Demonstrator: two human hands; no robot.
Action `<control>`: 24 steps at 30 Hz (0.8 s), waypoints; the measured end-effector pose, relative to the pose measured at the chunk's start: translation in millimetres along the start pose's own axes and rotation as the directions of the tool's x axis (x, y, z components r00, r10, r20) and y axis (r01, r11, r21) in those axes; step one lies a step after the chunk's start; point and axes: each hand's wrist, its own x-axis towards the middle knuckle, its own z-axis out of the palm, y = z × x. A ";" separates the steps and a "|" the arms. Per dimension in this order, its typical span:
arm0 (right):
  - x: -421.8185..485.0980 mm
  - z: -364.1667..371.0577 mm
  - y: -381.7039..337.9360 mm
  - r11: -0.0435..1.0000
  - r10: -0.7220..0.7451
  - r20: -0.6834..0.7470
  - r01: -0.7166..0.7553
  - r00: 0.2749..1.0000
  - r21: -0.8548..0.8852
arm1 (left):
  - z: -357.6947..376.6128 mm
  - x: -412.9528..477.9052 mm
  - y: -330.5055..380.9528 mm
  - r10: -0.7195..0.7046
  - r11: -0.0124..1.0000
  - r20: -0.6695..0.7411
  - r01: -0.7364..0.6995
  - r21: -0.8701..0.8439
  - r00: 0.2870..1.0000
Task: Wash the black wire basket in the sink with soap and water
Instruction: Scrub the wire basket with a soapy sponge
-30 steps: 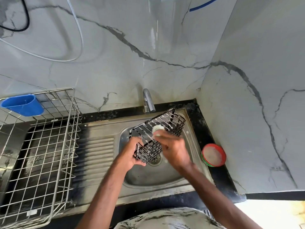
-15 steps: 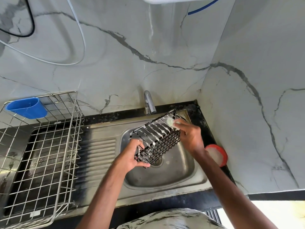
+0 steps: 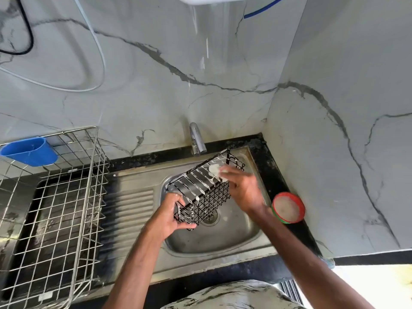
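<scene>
The black wire basket point(image 3: 208, 192) is held tilted over the steel sink point(image 3: 236, 238), streaked with white foam along its upper wires. My left hand point(image 3: 170, 216) grips its near lower end. My right hand point(image 3: 242, 188) presses a pale foamy scrubber point(image 3: 214, 170) against the basket's far upper edge. The hand looks blurred. The tap point(image 3: 196, 139) stands just behind the basket; no water stream is visible.
A red-rimmed round soap tub point(image 3: 288, 208) sits on the black counter right of the sink. A steel wire dish rack point(image 3: 51, 208) fills the left, with a blue plastic holder point(image 3: 29, 150) clipped to its back. Marble walls close in behind and at the right.
The basket has been turned so its foamy slatted side faces up. My right hand moved from the basket's middle to its far upper end with the scrubber. My left hand keeps its grip.
</scene>
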 end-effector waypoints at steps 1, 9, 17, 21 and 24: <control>5.0 -3.9 12.7 0.998 0.056 -0.020 -0.056 0.998 -0.013 | -3.1 0.8 -1.4 0.005 1.000 0.003 -0.005 0.014 1.000; 37.6 -15.1 46.9 0.960 0.275 -0.042 -0.276 0.961 -0.041 | -5.1 4.1 -10.4 0.011 0.999 0.084 -0.015 0.045 0.996; 28.0 30.4 -39.2 0.999 -0.037 0.180 0.035 0.983 0.015 | 4.4 10.0 -8.6 0.002 0.999 0.084 -0.006 0.052 0.996; 27.1 24.4 -30.9 0.999 -0.013 0.218 0.005 0.976 0.036 | 3.7 10.7 -9.0 -0.005 0.999 0.060 0.003 0.041 0.998; 32.1 5.1 15.5 0.972 0.235 0.128 -0.231 0.964 -0.040 | -0.9 13.6 -11.2 -0.006 0.999 0.051 0.003 0.041 0.999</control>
